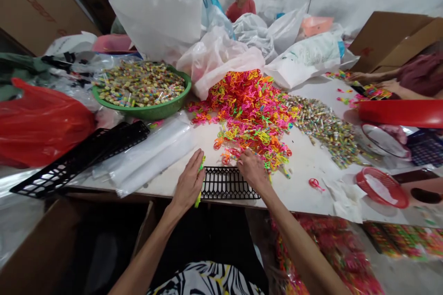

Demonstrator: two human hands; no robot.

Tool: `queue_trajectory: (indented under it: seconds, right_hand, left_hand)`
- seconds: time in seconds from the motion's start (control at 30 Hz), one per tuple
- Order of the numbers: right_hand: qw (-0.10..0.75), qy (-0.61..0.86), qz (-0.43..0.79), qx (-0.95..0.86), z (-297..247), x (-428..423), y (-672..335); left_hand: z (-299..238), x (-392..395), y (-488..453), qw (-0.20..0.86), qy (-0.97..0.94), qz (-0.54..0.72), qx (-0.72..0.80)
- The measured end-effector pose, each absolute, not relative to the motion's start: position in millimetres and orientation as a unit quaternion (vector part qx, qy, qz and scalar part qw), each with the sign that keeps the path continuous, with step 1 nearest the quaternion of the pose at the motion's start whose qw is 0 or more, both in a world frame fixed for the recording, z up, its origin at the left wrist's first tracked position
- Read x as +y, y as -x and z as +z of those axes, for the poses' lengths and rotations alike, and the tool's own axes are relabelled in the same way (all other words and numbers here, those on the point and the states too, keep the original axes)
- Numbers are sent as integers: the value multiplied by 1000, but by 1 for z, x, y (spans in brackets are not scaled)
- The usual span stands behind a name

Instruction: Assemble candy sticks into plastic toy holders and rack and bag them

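A black plastic grid tray (226, 183) lies at the front edge of the white table. My left hand (189, 182) rests at its left end, fingers stretched out and close together. Yellow-green plastic pieces (198, 199) show along the edge of that hand, partly under it. Over the tray's far right corner, my right hand (251, 168) has its fingers curled at the near edge of a heap of bright plastic trinkets (247, 110). Its fingertips are closed, and what they hold is hidden.
A green basin (145, 109) of small wrapped candies stands left of the heap; more wrapped pieces (328, 129) lie to its right. Clear plastic bags (152, 152) and black grid trays (86, 154) lie on the left. A red basket (380, 188) sits right. Two other people work nearby.
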State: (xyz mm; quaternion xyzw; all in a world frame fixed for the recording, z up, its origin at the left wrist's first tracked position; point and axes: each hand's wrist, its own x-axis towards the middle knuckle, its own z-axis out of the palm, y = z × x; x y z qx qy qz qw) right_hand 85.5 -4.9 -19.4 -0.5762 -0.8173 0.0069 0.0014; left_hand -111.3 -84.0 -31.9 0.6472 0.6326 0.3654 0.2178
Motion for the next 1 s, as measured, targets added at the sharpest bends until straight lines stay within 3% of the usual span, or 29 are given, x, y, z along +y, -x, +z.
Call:
queue_trajectory:
  seconds: [0.17,0.33,0.4,0.47,0.57,0.83,1.0]
  right_hand:
    - [39,625,98,-773,-22,1,-71]
    - [220,550,498,-634,-34,-6,-48]
    - [296,527,583,-543,-45,-14,-33]
    - [350,531,578,-511,-56,-19,-19]
    - [359,527,494,-591,-65,-21,-9]
    - [166,494,247,-817,-51,-24,-7]
    - [63,459,193,-865,-42,-19,-7]
  left_hand:
    - [-33,-83,110,232,-637,374,633]
    - [-35,-83,110,243,-625,383,635]
    - [-34,-83,109,244,-623,381,638]
    - [-32,-83,109,244,-625,381,637]
    - [-31,-83,109,246,-627,377,636]
    - [-33,-82,107,231,-627,372,644]
    - [-26,-82,106,178,-656,319,661]
